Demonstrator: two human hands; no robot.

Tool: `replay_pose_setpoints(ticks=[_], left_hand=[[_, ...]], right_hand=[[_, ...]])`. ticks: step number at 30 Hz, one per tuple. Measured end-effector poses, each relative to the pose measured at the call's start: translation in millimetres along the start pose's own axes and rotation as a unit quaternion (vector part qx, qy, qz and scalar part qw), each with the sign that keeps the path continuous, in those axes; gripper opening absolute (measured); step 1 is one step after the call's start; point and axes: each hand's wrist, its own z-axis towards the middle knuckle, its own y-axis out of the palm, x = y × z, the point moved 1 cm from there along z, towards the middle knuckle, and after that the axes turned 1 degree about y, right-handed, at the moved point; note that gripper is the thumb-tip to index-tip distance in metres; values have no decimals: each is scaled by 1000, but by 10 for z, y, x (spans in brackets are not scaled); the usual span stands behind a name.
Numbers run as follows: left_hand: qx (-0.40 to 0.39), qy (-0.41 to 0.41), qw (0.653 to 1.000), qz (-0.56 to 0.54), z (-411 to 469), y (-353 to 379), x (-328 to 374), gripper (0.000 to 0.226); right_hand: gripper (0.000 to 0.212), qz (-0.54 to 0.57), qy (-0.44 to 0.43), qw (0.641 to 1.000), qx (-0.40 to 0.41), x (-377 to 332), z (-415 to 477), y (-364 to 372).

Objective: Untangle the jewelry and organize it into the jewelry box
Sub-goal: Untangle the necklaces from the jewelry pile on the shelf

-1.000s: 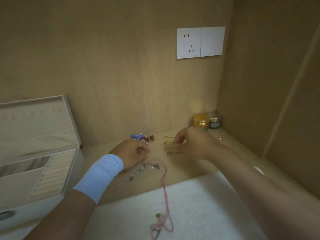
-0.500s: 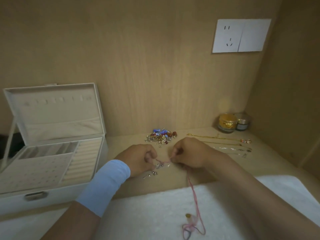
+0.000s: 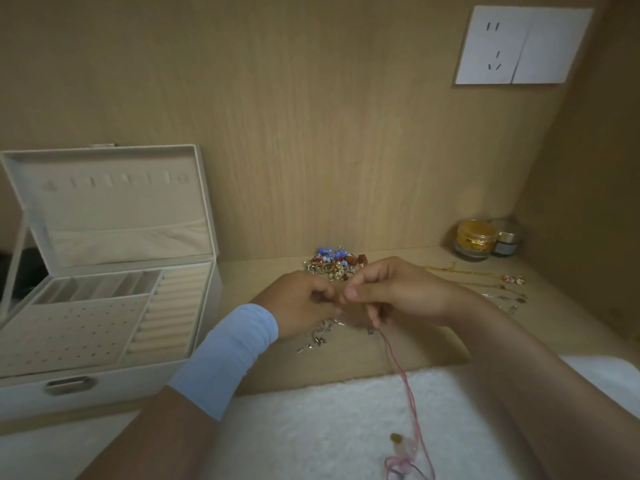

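Note:
My left hand and my right hand meet at the middle of the wooden shelf, fingers curled and pinching a tangle of a pink cord necklace and a silver chain. The pink cord hangs down from my right hand onto the white towel, ending in a small pendant. The silver chain dangles under my left hand. Behind my hands lies a pile of mixed jewelry with blue and red beads. The cream jewelry box stands open at the left, showing ring rolls and compartments.
Gold chains lie stretched out on the shelf to the right. Two small jars stand in the back right corner. A white wall socket is on the back panel. A side wall closes the right.
My right hand came left from the gold chains to meet my left hand at the pink cord tangle. Both hands lifted it slightly. The view turned left, showing more of the box.

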Motion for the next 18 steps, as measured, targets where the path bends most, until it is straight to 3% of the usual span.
replay_pose_setpoints(ticks=[3, 7, 12, 16, 18], left_hand=[[9, 11, 999, -45, 5, -89, -49, 7], [19, 4, 990, -138, 2, -116, -43, 10], [30, -21, 984, -172, -8, -122, -19, 13], [34, -30, 981, -187, -20, -165, -20, 13], [25, -31, 984, -172, -29, -188, -15, 13]], right_hand=[[15, -6, 6, 999, -48, 13, -24, -8], [18, -5, 12, 998, 55, 18, 37, 37], [17, -31, 12, 999, -4, 25, 58, 154], [6, -27, 22, 999, 33, 54, 102, 161], [13, -19, 27, 998, 53, 68, 112, 135]])
